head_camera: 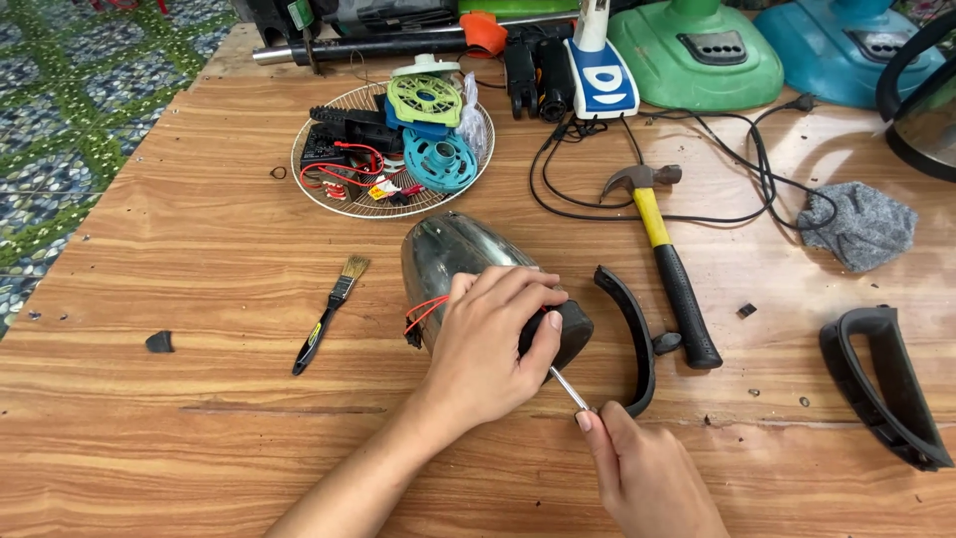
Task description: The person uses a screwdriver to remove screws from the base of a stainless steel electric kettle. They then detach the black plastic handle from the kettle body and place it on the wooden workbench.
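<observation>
On a wooden tabletop point(199, 438), my left hand point(488, 344) lies over the base end of a shiny metal kettle body point(448, 254) that rests on its side near the middle of the boards, my grip closed around its dark bottom part point(570, 334). Red wires point(423, 311) poke out from under my fingers on the kettle's left. My right hand point(647, 473), low in the view, has its grip closed on a screwdriver point(570, 389), the thin steel shaft slanting up and left toward the kettle's base, its tip hidden behind my left hand.

Just right of the kettle lies a curved black handle piece point(629, 334), and beside that a hammer point(662, 254) with a yellow-and-black handle. A small paintbrush point(334, 309) lies to the left, well apart from my hands. Behind the kettle, a round wire fan guard point(319, 194) holds green and teal plastic parts, black pieces and loose wires. A grey cloth point(861, 224) sits at the right, near a black cable point(737, 214), and a larger black plastic frame point(886, 384) lies at the right edge. Green and blue fan bases stand along the far edge.
</observation>
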